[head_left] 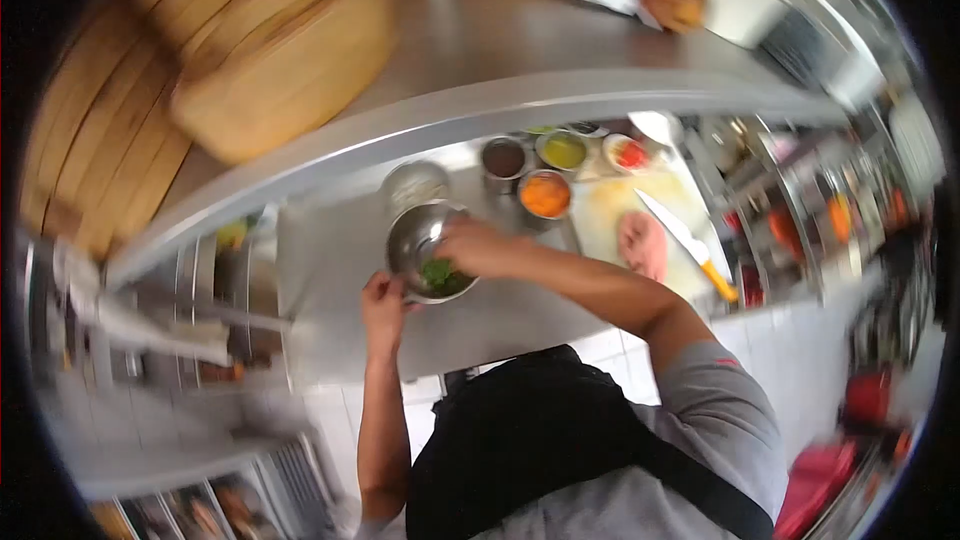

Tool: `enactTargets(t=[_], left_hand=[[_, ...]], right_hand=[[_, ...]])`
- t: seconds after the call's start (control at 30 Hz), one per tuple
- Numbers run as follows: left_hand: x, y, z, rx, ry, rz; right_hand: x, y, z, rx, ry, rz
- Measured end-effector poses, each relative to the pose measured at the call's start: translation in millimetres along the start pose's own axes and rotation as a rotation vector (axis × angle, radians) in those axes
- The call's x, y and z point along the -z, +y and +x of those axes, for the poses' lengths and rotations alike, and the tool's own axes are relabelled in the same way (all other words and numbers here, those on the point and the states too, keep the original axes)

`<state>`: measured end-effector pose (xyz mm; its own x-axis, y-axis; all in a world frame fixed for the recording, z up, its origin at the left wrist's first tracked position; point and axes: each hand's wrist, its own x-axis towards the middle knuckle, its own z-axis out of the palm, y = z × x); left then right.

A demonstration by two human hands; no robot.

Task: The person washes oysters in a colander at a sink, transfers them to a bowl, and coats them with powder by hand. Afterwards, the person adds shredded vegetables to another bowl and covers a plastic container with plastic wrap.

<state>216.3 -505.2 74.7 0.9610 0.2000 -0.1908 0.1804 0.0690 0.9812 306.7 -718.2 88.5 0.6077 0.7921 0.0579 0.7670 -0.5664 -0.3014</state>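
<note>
Step in hand, as judged: handwork on the greens (438,276) inside the metal bowl (402,237), at the centre of the frame. Your left hand (383,306) closes at the lower-left rim and appears to steady it. Your right hand (478,248) reaches in over the right rim, above the greens; blur hides its fingertips, so whether they grip anything cannot be told. In judgement, further work inside the bowl calls for a firm left hold and light right fingers, because the leaves look soft and the curved wall looks smooth.

Materials: the bowl is round, deep and shiny; the greens form a loose, leafy clump in its lower part. It rests on the steel counter (330,290). A second bowl (416,180) with pale contents sits just beyond it. Right of upper centre, round tubs hold orange pieces (545,196), a dark filling (503,158) and a yellow-green one (563,150). At centre right, a pale board (598,215) carries smooth pink meat (645,245) and a yellow-handled knife (690,242), laid diagonally.
</note>
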Motion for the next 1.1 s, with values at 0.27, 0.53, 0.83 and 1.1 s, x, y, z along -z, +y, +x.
enactTargets(t=[0.27, 0.53, 0.83, 1.1], left_hand=[[120, -10, 41, 0.093, -0.174, 0.016], [190, 10, 124, 0.177, -0.272, 0.105], [236, -48, 248, 0.217, -0.156, -0.213], [228, -96, 264, 0.214, -0.025, -0.476]], right_hand=[[-25, -111, 73, -0.140, 0.523, 0.133], [-49, -143, 102, -0.314, 0.758, 0.041], [-75, -131, -30, -0.514, 0.575, 0.576], [-185, -174, -319, -0.823, 0.414, 0.788]])
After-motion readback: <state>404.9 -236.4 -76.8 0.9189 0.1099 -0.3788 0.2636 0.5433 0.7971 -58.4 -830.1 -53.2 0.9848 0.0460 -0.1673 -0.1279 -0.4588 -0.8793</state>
